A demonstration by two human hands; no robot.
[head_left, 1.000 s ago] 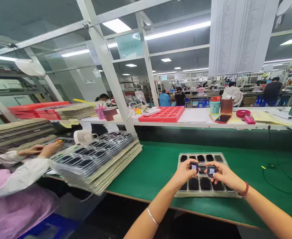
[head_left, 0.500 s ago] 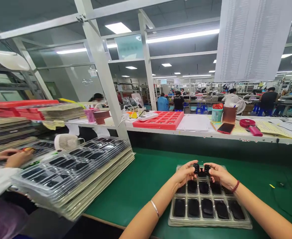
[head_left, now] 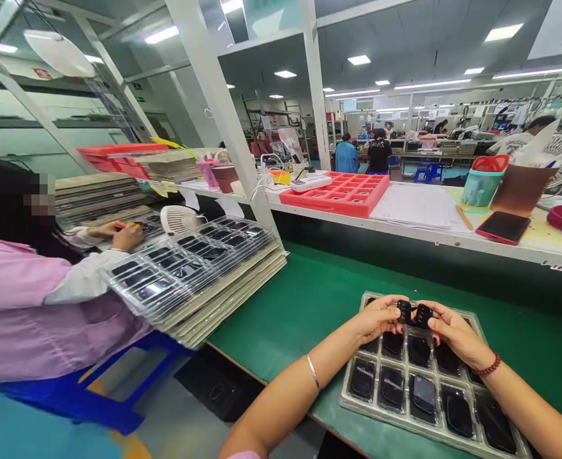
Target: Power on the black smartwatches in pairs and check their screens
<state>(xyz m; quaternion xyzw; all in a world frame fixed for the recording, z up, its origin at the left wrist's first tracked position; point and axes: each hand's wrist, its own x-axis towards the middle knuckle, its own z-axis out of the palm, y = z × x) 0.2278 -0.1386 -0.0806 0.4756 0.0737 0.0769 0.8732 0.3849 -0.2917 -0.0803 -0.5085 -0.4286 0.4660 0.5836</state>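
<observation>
Between thumb and fingers, my left hand [head_left: 379, 319] pinches a small black moulded piece [head_left: 404, 311]. Close beside it, a similar black piece [head_left: 423, 315] is gripped by my right hand [head_left: 455, 331]. Whether the two pieces are joined cannot be made out. Both hands are over the far part of a clear plastic tray [head_left: 376, 407], which lies on the green work surface [head_left: 309, 306]. Flat black rounded parts [head_left: 422, 394] sit in its compartments, some hidden under my hands and right forearm.
Left of me stands a stack of filled clear trays [head_left: 242, 287]. Beyond it a co-worker in pink [head_left: 27, 287] sits on a blue stool [head_left: 94, 395], hands [head_left: 127, 237] on small parts. A shelf ahead holds a red compartment tray [head_left: 338, 191], papers [head_left: 412, 204] and a phone [head_left: 504, 225].
My view has swung left and down, bringing the co-worker's body and stool into sight. Both hands keep their hold on the black pieces over the tray.
</observation>
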